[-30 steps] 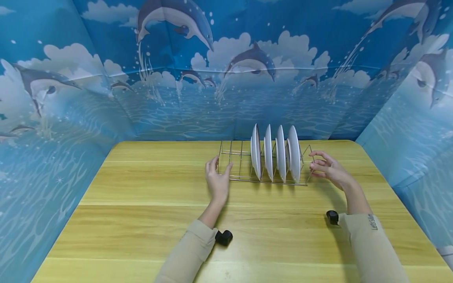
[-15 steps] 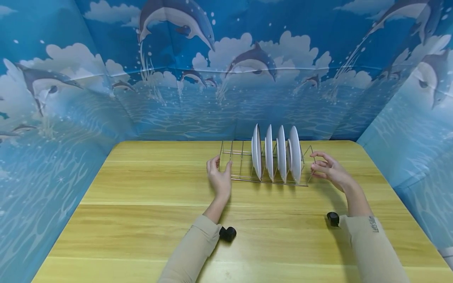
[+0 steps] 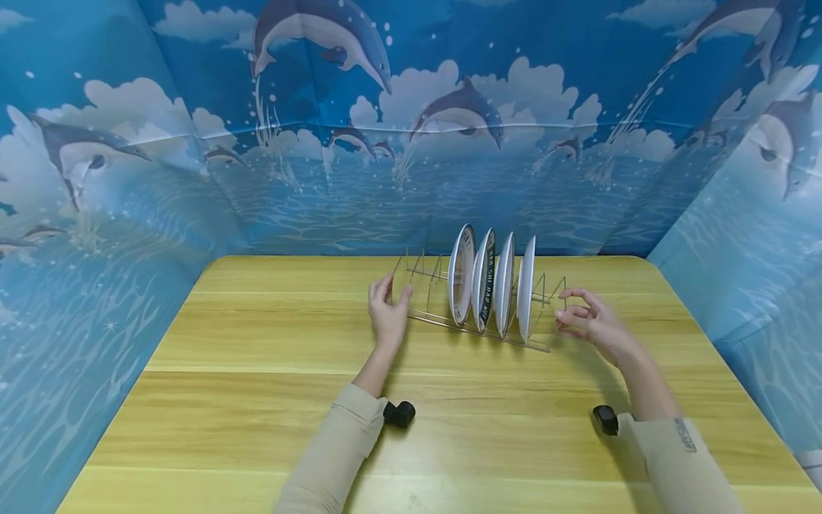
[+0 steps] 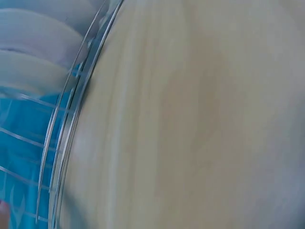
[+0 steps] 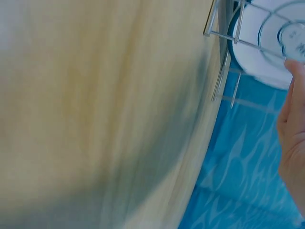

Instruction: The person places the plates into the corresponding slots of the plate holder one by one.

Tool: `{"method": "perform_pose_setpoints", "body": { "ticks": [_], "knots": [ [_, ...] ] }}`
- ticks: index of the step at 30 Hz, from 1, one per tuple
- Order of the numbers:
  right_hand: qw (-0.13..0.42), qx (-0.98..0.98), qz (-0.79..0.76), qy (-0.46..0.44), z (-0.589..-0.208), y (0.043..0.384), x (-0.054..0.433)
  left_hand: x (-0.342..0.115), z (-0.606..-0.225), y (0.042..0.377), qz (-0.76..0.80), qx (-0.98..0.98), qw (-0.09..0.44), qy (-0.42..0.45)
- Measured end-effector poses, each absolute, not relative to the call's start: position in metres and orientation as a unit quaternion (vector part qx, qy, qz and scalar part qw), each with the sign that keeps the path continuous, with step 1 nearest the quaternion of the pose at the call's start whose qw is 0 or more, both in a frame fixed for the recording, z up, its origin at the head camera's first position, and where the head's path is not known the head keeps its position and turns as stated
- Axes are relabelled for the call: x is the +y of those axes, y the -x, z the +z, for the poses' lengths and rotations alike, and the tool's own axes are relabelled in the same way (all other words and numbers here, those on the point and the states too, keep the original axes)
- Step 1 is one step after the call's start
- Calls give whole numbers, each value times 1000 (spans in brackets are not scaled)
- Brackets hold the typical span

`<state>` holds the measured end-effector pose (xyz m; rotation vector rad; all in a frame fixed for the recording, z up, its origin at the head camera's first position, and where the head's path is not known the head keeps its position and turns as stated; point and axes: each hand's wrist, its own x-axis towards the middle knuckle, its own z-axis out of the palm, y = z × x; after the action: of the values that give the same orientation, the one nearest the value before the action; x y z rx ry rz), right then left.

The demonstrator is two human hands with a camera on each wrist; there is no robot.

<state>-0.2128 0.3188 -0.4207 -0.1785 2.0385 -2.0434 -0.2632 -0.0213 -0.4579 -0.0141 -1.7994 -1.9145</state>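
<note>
A metal wire dish rack (image 3: 538,348) stands askew near the back of the table, its right end nearer to me. Several white plates (image 3: 462,275) stand upright in its middle and right slots; one has a dark green band with lettering (image 3: 489,285). My left hand (image 3: 388,314) holds the rack's left end between thumb and fingers. At the other end, my right hand (image 3: 597,328) pinches the end wire. The right wrist view shows that thumb by the rack wires, with a plate (image 5: 255,52) behind them. Whether the rack touches the table cannot be told.
The wooden table (image 3: 257,414) extends in front of the rack and to both sides. A blue dolphin-print cloth (image 3: 289,185) hangs behind and at the sides. Small black devices (image 3: 399,414) sit at both sleeve cuffs.
Within the last half second the rack has turned: its right end came toward me, its left end slightly away. The plates turned with it, showing their faces. Both hands moved along with it.
</note>
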Motion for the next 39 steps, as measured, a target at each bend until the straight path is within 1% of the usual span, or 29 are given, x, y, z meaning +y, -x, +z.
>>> {"method": "perform_pose_setpoints", "body": {
  "ticks": [7,13,15,17,19,22,24,28,31,33,35,36,39],
  "knots": [
    [97,704,-702,51,-423,191,291,-49,-450,279,-711,-692,126,26],
    [64,685,-724,58,-445,183,276,-70,-442,294,-714,-697,25,64],
    [56,689,-721,47,-449,179,268,-73,-435,296,-724,-685,-10,75],
    [46,681,-730,24,-447,173,256,-75,-432,299,-730,-678,-29,87],
    [40,681,-731,-2,-436,164,240,-75,-423,298,-730,-677,-42,86],
    [31,675,-736,-30,-426,154,222,-75,-426,305,-725,-682,-48,83],
    [25,669,-743,-31,-425,151,216,-74,-425,308,-721,-686,-53,75],
    [12,668,-744,-27,-426,149,211,-73,-431,315,-707,-703,-40,58],
    [11,668,-744,-10,-430,151,215,-67,-430,311,-680,-732,-5,45],
    [10,665,-746,16,-436,156,224,-61,-429,305,-665,-745,35,38],
    [1,652,-756,60,-449,167,240,-53,-428,295,-651,-753,86,36],
    [-5,671,-738,64,-449,170,245,-49,-428,289,-651,-750,112,35],
    [-48,730,-677,79,-446,178,259,-35,-426,268,-650,-737,180,40]
  ]
}}
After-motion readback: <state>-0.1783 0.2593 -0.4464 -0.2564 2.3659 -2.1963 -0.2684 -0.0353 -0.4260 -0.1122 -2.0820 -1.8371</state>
